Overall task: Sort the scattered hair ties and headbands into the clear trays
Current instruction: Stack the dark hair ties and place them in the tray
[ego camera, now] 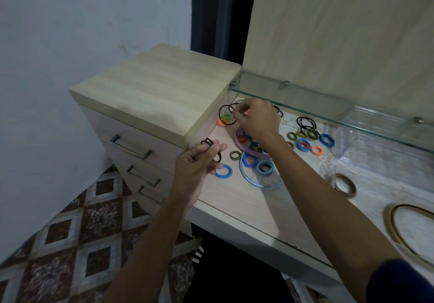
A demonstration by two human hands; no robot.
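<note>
My left hand (pixel 196 162) grips several thin dark hair ties (pixel 211 149) above the desk's left end. My right hand (pixel 254 117) reaches to the back left corner and pinches at thin black ties (pixel 226 112) lying over a green tie (pixel 226 116) and an orange tie (pixel 221 123). Two round clear lids or dishes, one purple-rimmed (pixel 238 136) and one blue-rimmed (pixel 246 173), hold coloured ties. A blue tie (pixel 223 171) and a striped green tie (pixel 235 155) lie loose beside them. More ties (pixel 307 136) lie scattered towards a clear tray (pixel 347 148) at the right.
A drawer unit (pixel 152 96) stands higher at the left of the desk. A glass shelf (pixel 328 112) overhangs the back of the desk. Brown headbands (pixel 346 185) and a larger hoop (pixel 399 227) lie at the right. Patterned floor tiles (pixel 82 232) lie below.
</note>
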